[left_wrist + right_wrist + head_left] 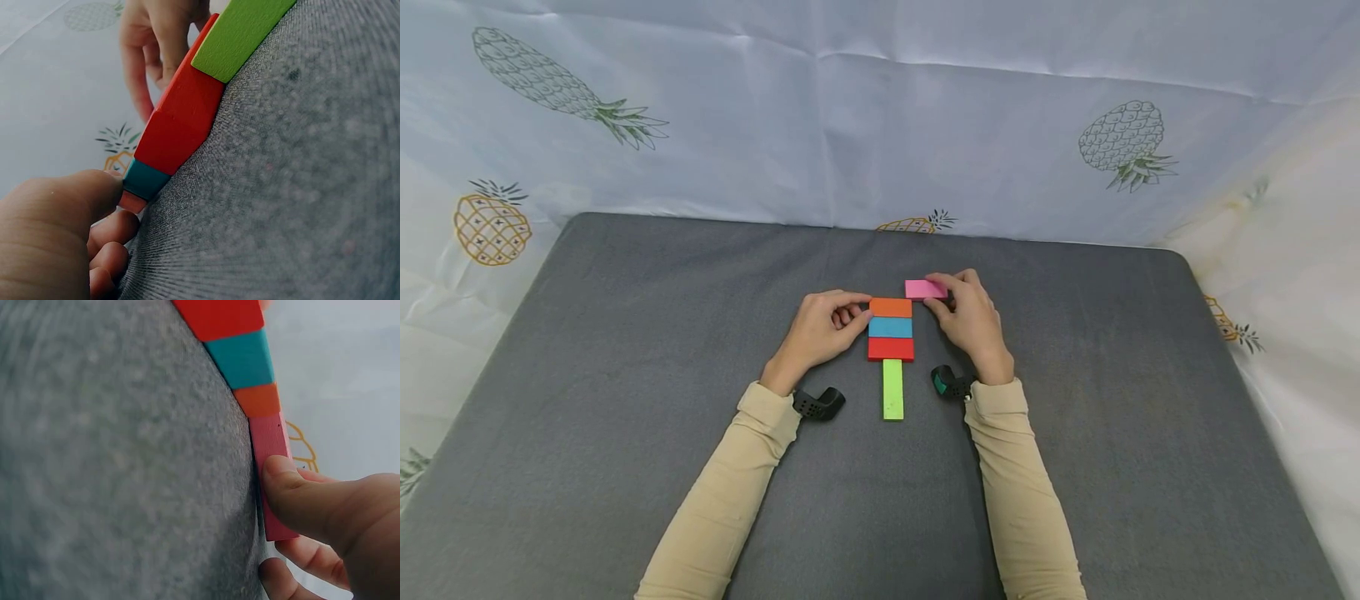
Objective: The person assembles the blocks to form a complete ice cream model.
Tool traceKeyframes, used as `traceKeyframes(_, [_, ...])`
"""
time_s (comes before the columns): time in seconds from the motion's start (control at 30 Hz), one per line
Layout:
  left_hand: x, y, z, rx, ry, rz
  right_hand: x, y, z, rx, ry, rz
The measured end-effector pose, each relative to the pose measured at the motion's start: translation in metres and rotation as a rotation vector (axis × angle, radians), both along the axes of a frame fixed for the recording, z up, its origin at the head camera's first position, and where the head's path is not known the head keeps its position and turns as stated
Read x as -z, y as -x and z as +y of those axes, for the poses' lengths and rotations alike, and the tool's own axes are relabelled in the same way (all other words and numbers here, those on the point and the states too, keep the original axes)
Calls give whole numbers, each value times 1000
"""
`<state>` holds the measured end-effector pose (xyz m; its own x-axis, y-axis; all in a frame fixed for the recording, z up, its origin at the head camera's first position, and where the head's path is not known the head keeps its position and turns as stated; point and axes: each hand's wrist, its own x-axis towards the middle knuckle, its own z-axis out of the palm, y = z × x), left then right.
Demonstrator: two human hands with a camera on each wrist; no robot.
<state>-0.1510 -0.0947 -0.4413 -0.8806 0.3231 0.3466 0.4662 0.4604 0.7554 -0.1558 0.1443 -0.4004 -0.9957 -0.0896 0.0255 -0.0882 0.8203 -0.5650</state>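
Note:
Three flat wooden blocks lie edge to edge in a stack-like row: an orange block (891,308) farthest away, a blue block (891,327) in the middle, a red block (891,348) nearest. A green block (892,389) extends lengthwise from the red one toward the person. My left hand (825,327) touches the left ends of the orange and blue blocks with thumb and index finger. My right hand (972,321) pinches a pink block (270,440) between thumb and fingers, at the far right corner of the orange block. In the right wrist view the thumb covers part of the pink block.
A dark grey cloth covers the table (662,400). Behind it hangs a pale curtain (865,125) printed with pineapples. Black wrist straps (820,404) sit at both wrists, near the blocks' sides.

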Motion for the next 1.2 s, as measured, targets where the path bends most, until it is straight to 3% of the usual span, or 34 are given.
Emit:
traceKeyframes(0.83, [-1, -1, 0, -3, 0, -2, 3, 0, -9, -40, -70, -11])
traceKeyframes(1.03, [0, -1, 0, -3, -2, -3, 1, 1, 0, -76, 32, -10])
traceKeyframes(1.2, [0, -1, 0, -2, -2, 8, 0, 2, 9, -45, 121, 4])
